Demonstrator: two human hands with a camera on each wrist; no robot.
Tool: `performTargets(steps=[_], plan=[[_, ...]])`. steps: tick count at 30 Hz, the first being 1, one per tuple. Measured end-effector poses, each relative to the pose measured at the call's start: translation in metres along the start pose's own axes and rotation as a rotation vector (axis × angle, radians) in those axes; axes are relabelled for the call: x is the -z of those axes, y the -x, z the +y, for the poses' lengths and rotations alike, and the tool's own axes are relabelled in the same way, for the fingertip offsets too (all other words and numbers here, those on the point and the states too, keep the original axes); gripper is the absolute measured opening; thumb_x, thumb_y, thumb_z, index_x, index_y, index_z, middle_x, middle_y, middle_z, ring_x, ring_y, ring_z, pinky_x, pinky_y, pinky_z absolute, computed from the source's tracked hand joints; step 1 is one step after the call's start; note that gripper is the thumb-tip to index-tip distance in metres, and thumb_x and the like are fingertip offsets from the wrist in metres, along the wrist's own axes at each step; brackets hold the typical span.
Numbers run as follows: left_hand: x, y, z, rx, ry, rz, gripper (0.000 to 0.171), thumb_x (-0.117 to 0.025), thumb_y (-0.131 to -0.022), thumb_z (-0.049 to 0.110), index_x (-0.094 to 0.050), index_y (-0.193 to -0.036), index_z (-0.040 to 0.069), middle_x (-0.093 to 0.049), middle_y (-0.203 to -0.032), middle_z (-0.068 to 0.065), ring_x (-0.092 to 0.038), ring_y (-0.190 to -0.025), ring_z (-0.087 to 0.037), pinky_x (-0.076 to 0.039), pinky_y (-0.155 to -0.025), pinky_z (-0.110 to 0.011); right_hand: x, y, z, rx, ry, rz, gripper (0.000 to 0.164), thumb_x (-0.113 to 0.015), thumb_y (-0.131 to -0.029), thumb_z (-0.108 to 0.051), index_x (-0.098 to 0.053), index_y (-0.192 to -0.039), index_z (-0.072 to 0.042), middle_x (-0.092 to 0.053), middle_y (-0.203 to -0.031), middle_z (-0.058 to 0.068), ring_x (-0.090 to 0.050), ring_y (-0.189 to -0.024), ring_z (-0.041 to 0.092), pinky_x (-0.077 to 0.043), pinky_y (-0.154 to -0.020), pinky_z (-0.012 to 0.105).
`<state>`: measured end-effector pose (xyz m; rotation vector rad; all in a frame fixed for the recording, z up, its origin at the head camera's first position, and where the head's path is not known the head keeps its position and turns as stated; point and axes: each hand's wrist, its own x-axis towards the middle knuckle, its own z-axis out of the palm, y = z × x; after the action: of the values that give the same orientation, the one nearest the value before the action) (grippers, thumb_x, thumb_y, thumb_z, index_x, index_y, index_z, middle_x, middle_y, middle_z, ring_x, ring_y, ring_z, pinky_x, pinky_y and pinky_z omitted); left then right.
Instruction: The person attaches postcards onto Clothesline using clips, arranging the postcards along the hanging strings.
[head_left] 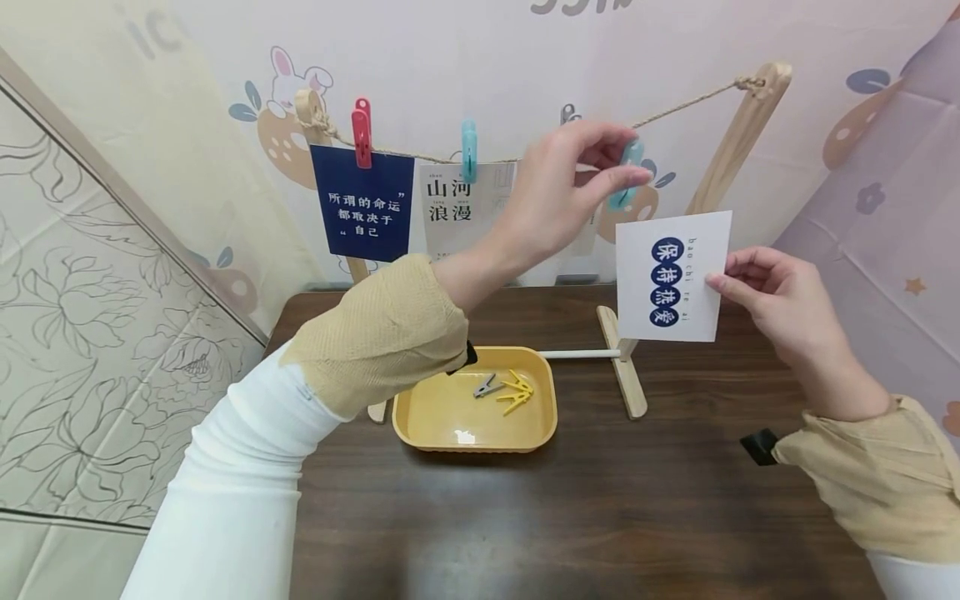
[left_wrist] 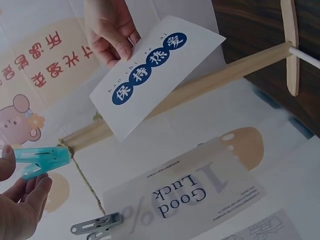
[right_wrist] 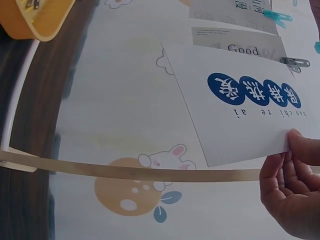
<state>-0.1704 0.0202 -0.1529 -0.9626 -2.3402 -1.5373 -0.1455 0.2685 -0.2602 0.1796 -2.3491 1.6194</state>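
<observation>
My left hand [head_left: 558, 187] pinches a teal clothespin [head_left: 626, 177] near the right part of the rope [head_left: 686, 102]. In the left wrist view the clothespin's tip points toward the rope's knotted end at the wooden post. My right hand [head_left: 783, 308] pinches a white card [head_left: 637, 283] with blue-circled characters by its edge, thumb on the printed side. The card hangs below and right of the clothespin, apart from it, its lettering turned sideways. A gray clothespin [left_wrist: 97, 225] holds a "Good Luck" card [left_wrist: 175, 192] on the rope, partly hidden behind my left hand in the head view.
Also clipped along the rope are a navy card [head_left: 363, 204] under a red clothespin [head_left: 362, 133] and a white card [head_left: 448, 221] under another teal clothespin [head_left: 468, 150]. Wooden posts [head_left: 738, 137] carry the rope. A yellow tray [head_left: 474, 446] with loose clothespins [head_left: 517, 392] stands on the dark table.
</observation>
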Motion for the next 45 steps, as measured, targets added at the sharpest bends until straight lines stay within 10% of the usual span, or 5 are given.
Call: performTargets(steps=[9,16,45], plan=[[0.004,-0.022,0.007,0.031,-0.025,0.036,0.030,-0.063,-0.081,0.014,-0.059,-0.107,0.002,-0.058,-0.090,-0.003,-0.057,-0.083,-0.006,-0.039,-0.077,-0.008,0.002,-0.012,-0.007,-0.028,-0.002,0.041,0.022,-0.062,-0.080,0.001,-0.061,-0.077,-0.021,-0.060,-0.071,-0.017,-0.053,-0.063,-0.003,-0.039,-0.052,0.009],[0.004,-0.039,0.010,0.058,-0.058,0.060,0.032,-0.063,-0.082,0.017,-0.058,-0.110,0.003,-0.058,-0.093,-0.002,-0.056,-0.084,-0.007,-0.038,-0.074,-0.006,0.000,-0.021,-0.013,-0.013,-0.305,0.038,0.017,-0.062,-0.076,0.009,-0.062,-0.075,-0.009,-0.063,-0.070,-0.005,-0.057,-0.063,0.003,-0.046,-0.057,0.011],[-0.009,-0.095,0.016,0.260,-0.153,0.135,0.029,-0.055,-0.086,0.029,-0.059,-0.111,0.015,-0.059,-0.096,0.007,-0.048,-0.082,0.001,-0.034,-0.068,-0.004,-0.005,-0.052,-0.028,-0.034,-0.526,0.101,0.010,-0.067,-0.072,0.008,-0.064,-0.077,0.000,-0.063,-0.068,0.004,-0.058,-0.061,0.010,-0.048,-0.055,0.015]])
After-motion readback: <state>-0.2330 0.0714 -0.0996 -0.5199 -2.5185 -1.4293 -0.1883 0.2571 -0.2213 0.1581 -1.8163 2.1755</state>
